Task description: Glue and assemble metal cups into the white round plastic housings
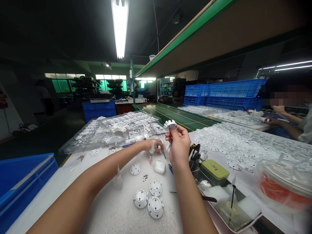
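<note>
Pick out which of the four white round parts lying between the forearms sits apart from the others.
The farthest white part, beyond and left of the small bits; the other three parts sit bunched closer in.

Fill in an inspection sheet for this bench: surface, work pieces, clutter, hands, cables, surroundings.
Surface: white table, speckled.
Work pieces: one white part in hand; four more on the near table; small metal bits in a loose cluster.
Clutter: white case, bottle, yellow-green tin, wrapped tub.
Hands: right hand holds the white part raised; left hand appears near the syringe, its grip unclear.
Cables: thin line hanging overhead, possibly a cable; nothing else seen.
Surroundings: blue bin at left, green belt beyond, co-worker at right, lamp lit.
</note>
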A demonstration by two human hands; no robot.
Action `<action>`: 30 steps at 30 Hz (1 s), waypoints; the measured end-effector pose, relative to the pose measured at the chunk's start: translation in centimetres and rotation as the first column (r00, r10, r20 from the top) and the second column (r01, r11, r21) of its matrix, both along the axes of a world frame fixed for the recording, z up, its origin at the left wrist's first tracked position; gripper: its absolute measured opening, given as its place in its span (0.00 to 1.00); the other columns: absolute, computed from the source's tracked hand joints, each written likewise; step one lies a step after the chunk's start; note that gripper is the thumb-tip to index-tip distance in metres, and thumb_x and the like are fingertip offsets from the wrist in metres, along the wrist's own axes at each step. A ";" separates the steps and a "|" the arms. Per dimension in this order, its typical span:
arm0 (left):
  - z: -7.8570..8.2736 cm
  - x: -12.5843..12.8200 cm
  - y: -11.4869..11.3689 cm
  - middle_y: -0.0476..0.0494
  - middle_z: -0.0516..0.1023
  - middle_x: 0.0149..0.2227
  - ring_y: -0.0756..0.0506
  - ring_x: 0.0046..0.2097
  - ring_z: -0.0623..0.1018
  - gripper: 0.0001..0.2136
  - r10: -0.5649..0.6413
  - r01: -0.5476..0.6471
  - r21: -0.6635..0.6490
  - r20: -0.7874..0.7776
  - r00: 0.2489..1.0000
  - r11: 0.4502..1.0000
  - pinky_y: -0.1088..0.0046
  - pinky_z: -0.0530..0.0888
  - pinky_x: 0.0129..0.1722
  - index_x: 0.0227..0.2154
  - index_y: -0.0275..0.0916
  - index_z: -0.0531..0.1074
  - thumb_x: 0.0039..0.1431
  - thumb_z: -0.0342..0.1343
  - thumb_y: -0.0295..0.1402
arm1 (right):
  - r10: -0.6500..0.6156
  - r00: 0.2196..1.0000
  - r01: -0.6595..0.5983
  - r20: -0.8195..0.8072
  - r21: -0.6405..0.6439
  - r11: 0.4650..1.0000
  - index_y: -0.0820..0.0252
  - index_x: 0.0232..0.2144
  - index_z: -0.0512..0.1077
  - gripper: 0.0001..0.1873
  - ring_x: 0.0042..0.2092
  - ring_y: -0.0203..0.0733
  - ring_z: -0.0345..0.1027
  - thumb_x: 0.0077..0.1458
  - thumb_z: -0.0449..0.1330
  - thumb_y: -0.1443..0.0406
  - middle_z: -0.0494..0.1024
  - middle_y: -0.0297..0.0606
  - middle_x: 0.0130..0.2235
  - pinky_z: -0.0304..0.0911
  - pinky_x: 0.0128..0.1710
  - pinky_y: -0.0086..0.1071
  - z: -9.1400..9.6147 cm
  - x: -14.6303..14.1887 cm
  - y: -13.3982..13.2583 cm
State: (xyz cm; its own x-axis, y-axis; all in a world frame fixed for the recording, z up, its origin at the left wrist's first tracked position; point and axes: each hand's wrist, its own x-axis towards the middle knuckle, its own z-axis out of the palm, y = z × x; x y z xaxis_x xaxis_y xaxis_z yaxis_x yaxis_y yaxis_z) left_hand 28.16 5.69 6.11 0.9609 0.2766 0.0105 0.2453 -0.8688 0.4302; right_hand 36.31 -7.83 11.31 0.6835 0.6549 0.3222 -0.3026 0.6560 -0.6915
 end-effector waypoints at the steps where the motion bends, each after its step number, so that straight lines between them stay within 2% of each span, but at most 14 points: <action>1: 0.0 0.1 0.0 0.43 0.73 0.42 0.46 0.40 0.72 0.09 0.001 -0.001 -0.004 -0.005 1.000 1.000 0.72 0.69 0.43 0.36 0.36 0.75 0.50 0.59 0.26 | 0.002 1.000 -0.002 0.002 -0.001 1.000 0.59 0.34 0.65 0.22 0.20 0.32 0.64 0.38 0.69 0.59 0.72 0.27 0.22 0.59 0.18 0.24 0.0 0.0 0.0; 4: 0.3 0.1 0.3 0.44 0.74 0.41 0.46 0.41 0.72 0.11 0.015 -0.016 -0.020 -0.028 0.999 1.000 0.73 0.69 0.42 0.36 0.37 0.76 0.47 0.60 0.24 | 0.013 1.000 -0.013 0.011 -0.006 1.000 0.60 0.34 0.66 0.21 0.20 0.32 0.64 0.38 0.69 0.59 0.72 0.27 0.23 0.59 0.19 0.24 -0.1 -0.1 0.0; 7: 1.3 -0.7 0.9 0.45 0.75 0.41 0.46 0.40 0.73 0.14 0.077 -0.079 -0.042 -0.046 0.996 0.996 0.75 0.69 0.39 0.39 0.38 0.75 0.46 0.60 0.25 | 0.031 0.999 -0.030 0.026 -0.015 0.999 0.60 0.33 0.66 0.21 0.21 0.32 0.64 0.39 0.69 0.59 0.72 0.28 0.22 0.59 0.19 0.25 -0.2 -0.2 -0.1; 12: 3.7 -4.5 2.3 0.45 0.77 0.33 0.48 0.31 0.74 0.11 0.249 -0.257 -0.068 -0.105 0.963 0.964 0.75 0.69 0.31 0.39 0.37 0.75 0.52 0.57 0.33 | 0.039 0.999 -0.038 0.034 -0.009 0.999 0.60 0.34 0.66 0.21 0.22 0.33 0.66 0.39 0.69 0.59 0.72 0.29 0.23 0.60 0.20 0.25 -0.3 -0.3 -0.1; 15: 4.2 -7.2 2.5 0.46 0.77 0.29 0.48 0.27 0.73 0.11 0.303 -0.319 -0.074 -0.172 0.937 0.945 0.76 0.68 0.29 0.37 0.38 0.76 0.53 0.56 0.37 | 0.044 0.999 -0.043 0.029 -0.003 0.999 0.61 0.34 0.66 0.21 0.23 0.34 0.66 0.40 0.69 0.59 0.72 0.29 0.24 0.60 0.20 0.25 -0.2 -0.4 -0.1; 20: 3.4 -10.8 1.7 0.45 0.78 0.37 0.47 0.35 0.75 0.08 0.410 -0.410 0.035 -0.155 0.899 0.912 0.77 0.68 0.33 0.35 0.41 0.77 0.52 0.57 0.34 | 0.060 0.998 -0.060 0.023 0.011 0.998 0.61 0.34 0.66 0.21 0.22 0.33 0.66 0.39 0.69 0.60 0.72 0.29 0.24 0.59 0.20 0.25 -0.2 -0.5 -0.1; 25: 1.8 -12.5 1.3 0.40 0.74 0.41 0.43 0.41 0.72 0.11 0.524 -0.502 0.201 -0.075 0.849 0.841 0.72 0.68 0.37 0.39 0.39 0.75 0.51 0.57 0.29 | 0.071 0.997 -0.071 0.030 0.011 0.997 0.61 0.34 0.66 0.22 0.22 0.33 0.65 0.39 0.69 0.58 0.72 0.29 0.23 0.59 0.20 0.25 -0.2 -0.6 -0.1; 27: 1.2 -12.9 1.2 0.40 0.73 0.41 0.43 0.42 0.72 0.12 0.524 -0.499 0.221 -0.066 0.849 0.838 0.71 0.68 0.39 0.41 0.40 0.74 0.53 0.56 0.29 | 0.072 0.997 -0.073 0.034 0.012 0.997 0.61 0.34 0.66 0.22 0.22 0.32 0.64 0.38 0.69 0.58 0.72 0.28 0.23 0.59 0.20 0.25 -0.2 -0.7 0.0; 30: 0.7 -13.2 1.3 0.41 0.72 0.42 0.44 0.42 0.72 0.09 0.483 -0.458 0.226 -0.070 0.873 0.860 0.70 0.68 0.40 0.39 0.39 0.74 0.55 0.54 0.29 | 0.073 0.997 -0.074 0.034 0.011 0.997 0.61 0.34 0.66 0.23 0.21 0.32 0.64 0.38 0.69 0.58 0.71 0.28 0.22 0.59 0.20 0.25 -0.3 -0.7 0.0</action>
State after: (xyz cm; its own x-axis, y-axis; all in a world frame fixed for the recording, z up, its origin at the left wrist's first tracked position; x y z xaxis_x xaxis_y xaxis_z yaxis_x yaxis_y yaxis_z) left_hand 14.95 7.00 6.83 0.7139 0.7002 0.0057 0.6847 -0.6997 0.2042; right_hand 35.59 -7.78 11.04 0.6222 0.6989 0.3526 -0.3272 0.6414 -0.6939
